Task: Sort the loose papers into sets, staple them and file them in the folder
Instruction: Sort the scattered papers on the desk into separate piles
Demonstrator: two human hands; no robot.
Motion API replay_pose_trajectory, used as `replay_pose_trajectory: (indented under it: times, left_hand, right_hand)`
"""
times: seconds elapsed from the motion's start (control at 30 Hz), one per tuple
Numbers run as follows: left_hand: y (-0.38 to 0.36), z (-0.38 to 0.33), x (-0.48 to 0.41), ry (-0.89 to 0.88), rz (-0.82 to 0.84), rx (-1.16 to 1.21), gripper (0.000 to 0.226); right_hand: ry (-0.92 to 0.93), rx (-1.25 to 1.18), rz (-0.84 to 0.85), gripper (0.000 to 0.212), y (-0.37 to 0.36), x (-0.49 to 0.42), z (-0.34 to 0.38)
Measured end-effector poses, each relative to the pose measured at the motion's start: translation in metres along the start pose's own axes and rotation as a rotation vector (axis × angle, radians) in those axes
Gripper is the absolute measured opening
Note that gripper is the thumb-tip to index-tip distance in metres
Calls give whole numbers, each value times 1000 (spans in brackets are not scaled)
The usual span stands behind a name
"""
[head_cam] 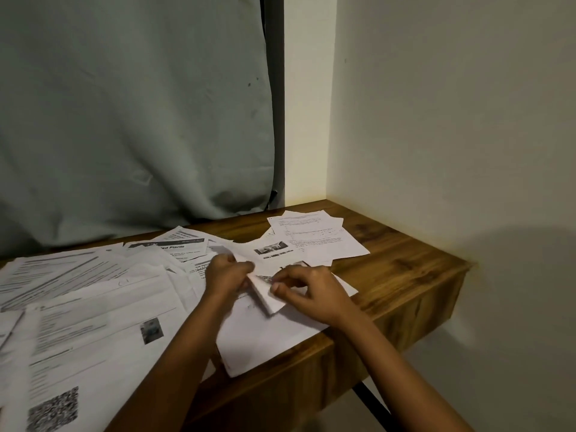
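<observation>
Several loose printed papers [93, 307] lie spread over the left and middle of a wooden table [405, 269]. My left hand [226, 275] and my right hand [307, 291] meet at the table's middle and both pinch a small folded white paper [268, 296], held tilted above a larger sheet [268, 341] at the table's front edge. A separate small pile of sheets [314, 238] lies fanned at the back right. No stapler or folder is in view.
A grey-green curtain [134, 120] hangs behind the table on the left. A white wall [452, 120] closes the right side and the corner. The table's right end is bare wood. A dark table leg [372, 400] shows below the front edge.
</observation>
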State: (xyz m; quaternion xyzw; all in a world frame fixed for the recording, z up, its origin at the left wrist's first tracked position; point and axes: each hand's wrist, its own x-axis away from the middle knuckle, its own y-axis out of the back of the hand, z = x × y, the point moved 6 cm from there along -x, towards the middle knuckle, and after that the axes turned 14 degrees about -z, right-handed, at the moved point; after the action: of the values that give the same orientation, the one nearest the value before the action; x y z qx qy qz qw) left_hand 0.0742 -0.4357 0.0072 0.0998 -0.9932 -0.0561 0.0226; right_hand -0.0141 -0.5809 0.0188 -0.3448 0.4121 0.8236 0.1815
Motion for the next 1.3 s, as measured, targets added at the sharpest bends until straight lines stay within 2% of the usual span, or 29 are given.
replay_pose_trajectory:
  times: [0.03,0.1,0.17,0.2,0.27,0.33,0.43,0.53,0.7,0.83,0.93,1.07,1.17,1.3]
  left_hand:
    - [7,1,-6,-33,-39,-46,18]
    - [21,3,-13,-94,-75,-116,27]
    - [35,3,-15,-186,-115,-213,30]
    - [39,3,-16,-231,-135,-267,32]
    - [45,5,-15,-299,-173,-343,40]
    - [43,10,-13,-334,-159,-381,55]
    - [39,15,-9,-371,-141,-438,72]
    - [33,15,-8,-423,-124,-505,79]
    - [29,16,-9,-419,-96,-531,83]
    - [32,14,-8,-416,-102,-527,82]
    - [33,14,-8,-418,-98,-533,81]
    - [35,16,-12,-396,-115,-517,79]
    - [38,17,-15,-369,-133,-465,74]
    - [40,20,-21,-326,-126,-368,62]
  right_hand:
    - [-62,-28,12,50,1,-3,-5]
    - [-257,-61,-123,51,14,-13,-35]
    - [-431,56,-323,45,35,-24,-83]
    - [-516,153,-364,42,43,-28,-110]
    - [-687,348,-318,46,54,-34,-157]
    - [-781,497,-206,53,57,-35,-188]
    - [-852,565,-129,67,49,-32,-212]
    - [-905,614,-156,71,43,-30,-222]
    - [-1027,448,-337,51,47,-27,-232]
    - [-947,384,-512,30,55,-29,-229]
    - [-911,191,-748,30,67,-27,-219]
    - [-1038,-106,-998,29,76,-15,-216]
    - [-1042,-228,-1055,31,80,-15,-201]
    - [-1011,-266,-947,42,71,-14,-159]
